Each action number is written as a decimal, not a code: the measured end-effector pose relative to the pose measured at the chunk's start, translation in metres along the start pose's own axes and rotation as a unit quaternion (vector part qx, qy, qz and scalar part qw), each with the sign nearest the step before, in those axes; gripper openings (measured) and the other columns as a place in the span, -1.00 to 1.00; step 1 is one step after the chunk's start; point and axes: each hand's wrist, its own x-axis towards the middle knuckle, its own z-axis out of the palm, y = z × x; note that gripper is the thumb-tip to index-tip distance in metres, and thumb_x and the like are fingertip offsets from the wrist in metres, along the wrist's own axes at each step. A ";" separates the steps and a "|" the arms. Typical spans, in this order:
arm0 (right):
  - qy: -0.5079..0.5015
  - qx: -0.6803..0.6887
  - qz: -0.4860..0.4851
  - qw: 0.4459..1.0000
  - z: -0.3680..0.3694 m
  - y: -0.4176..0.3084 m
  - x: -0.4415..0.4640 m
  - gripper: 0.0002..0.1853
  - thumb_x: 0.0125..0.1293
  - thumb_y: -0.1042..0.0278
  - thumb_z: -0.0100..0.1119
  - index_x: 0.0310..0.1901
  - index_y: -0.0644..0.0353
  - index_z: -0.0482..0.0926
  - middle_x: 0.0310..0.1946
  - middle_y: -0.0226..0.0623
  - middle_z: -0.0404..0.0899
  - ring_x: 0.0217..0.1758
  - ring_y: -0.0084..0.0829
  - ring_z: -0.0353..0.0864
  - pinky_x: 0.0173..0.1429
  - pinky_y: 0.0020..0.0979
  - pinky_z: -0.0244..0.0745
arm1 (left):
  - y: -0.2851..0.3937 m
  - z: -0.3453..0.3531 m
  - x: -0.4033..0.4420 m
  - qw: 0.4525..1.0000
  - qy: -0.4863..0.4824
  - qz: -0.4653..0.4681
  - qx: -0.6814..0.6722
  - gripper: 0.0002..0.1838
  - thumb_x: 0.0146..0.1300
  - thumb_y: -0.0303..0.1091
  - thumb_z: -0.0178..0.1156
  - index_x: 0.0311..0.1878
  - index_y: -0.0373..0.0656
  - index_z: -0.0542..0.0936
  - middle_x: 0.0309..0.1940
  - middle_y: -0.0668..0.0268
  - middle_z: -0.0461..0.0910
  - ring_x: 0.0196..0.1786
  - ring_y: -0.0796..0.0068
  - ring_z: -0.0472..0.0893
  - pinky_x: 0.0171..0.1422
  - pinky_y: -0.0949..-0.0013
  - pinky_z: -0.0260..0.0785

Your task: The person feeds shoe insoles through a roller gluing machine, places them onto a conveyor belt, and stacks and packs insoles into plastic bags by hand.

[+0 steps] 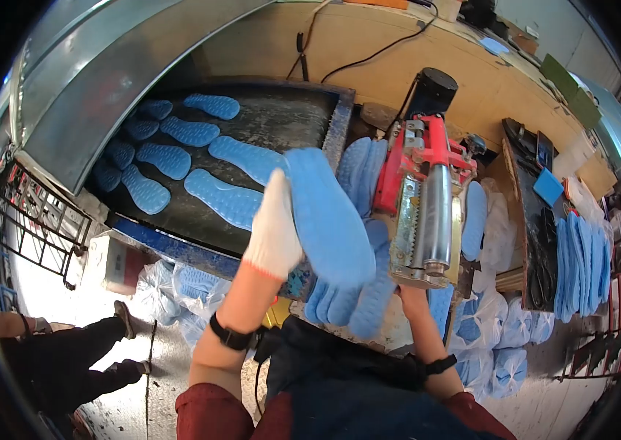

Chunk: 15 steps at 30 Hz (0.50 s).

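My left hand [275, 227], in a white knit glove with a red cuff edge, is closed on the edge of a blue insole [331, 220]. The insole is held up in front of the belt's near right corner. Under the near end of a red machine with metal rollers [431, 213] is my right hand [410, 295]; its fingers are hidden, and whether it holds anything does not show. Just left of it is a blurred blue insole [373, 293]. More blue insoles [321, 301] stand side by side beneath the held one.
Several dimpled blue insoles [222, 198] lie on a dark belt [281, 110] under a metal hood [134, 66]. Stacked insoles [582, 264] stand beside a black shelf [534, 242] at right. Bagged insoles [479, 323] sit on the floor. Another person's legs [83, 352] show at lower left.
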 end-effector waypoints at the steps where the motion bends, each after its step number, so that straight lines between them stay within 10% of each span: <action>1: -0.002 0.000 -0.004 1.000 -0.004 0.003 0.001 -0.46 0.25 0.24 0.32 0.24 0.12 0.39 -0.02 -0.47 0.49 -0.08 -0.54 0.51 -0.17 -0.51 0.46 | -0.009 -0.007 0.027 0.993 0.032 -0.016 -0.113 -0.51 0.50 -0.01 -0.22 0.17 -0.24 0.42 0.11 0.18 0.53 0.15 0.31 0.53 0.29 0.21 0.37; 7: -0.020 0.124 0.037 0.991 -0.026 -0.003 -0.016 -0.64 0.34 0.31 0.19 0.14 -0.01 0.43 -0.10 -0.56 0.55 -0.14 -0.65 0.56 -0.23 -0.57 0.46 | -0.082 -0.053 0.190 0.821 0.152 -0.151 -0.530 -0.40 0.43 0.09 -0.13 0.24 -0.25 0.41 0.19 0.21 0.50 0.22 0.26 0.51 0.30 0.16 0.39; 15: -0.014 0.063 -0.109 0.992 -0.045 0.038 -0.010 -0.72 0.33 0.18 0.23 0.03 0.00 0.50 -0.23 -0.59 0.48 -0.33 -0.72 0.39 -0.38 -0.56 0.26 | -0.110 -0.073 0.241 0.901 0.307 -0.186 -0.245 -0.29 0.41 0.09 -0.14 0.39 -0.33 0.25 0.38 0.10 0.32 0.34 0.11 0.40 0.38 0.24 0.25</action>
